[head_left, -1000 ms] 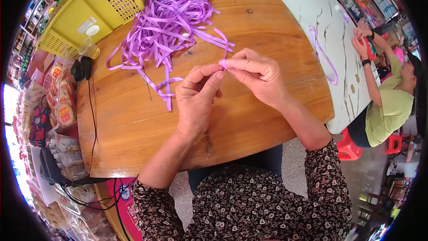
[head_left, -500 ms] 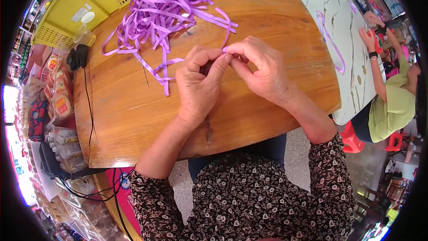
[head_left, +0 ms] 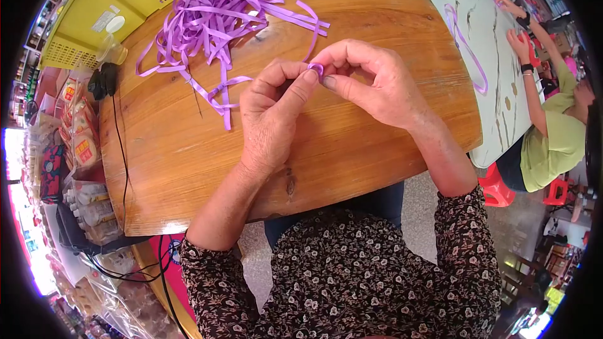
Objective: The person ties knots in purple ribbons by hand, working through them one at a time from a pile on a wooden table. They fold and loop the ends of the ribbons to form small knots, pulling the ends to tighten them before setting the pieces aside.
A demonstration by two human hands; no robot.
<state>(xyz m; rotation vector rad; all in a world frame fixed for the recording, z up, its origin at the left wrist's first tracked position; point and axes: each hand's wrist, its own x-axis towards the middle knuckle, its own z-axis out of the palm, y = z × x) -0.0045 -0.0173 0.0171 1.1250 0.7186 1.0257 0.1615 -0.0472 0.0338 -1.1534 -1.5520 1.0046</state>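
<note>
Left grip (head_left: 270,113) on ribbon (head_left: 321,71), crate label (head_left: 102,22) beyond

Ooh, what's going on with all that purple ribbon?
A person in a flowered top pinches a small bit of purple ribbon with the left hand, and the right hand is right up close to it. A big tangled purple pile lies on the wooden table, beside a yellow basket.

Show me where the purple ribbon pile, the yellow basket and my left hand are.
Purple ribbon pile (head_left: 213,12): head view, middle of the tangle.
Yellow basket (head_left: 94,3): head view, on its side wall.
Left hand (head_left: 270,113): head view, near the base of the thumb.
</note>
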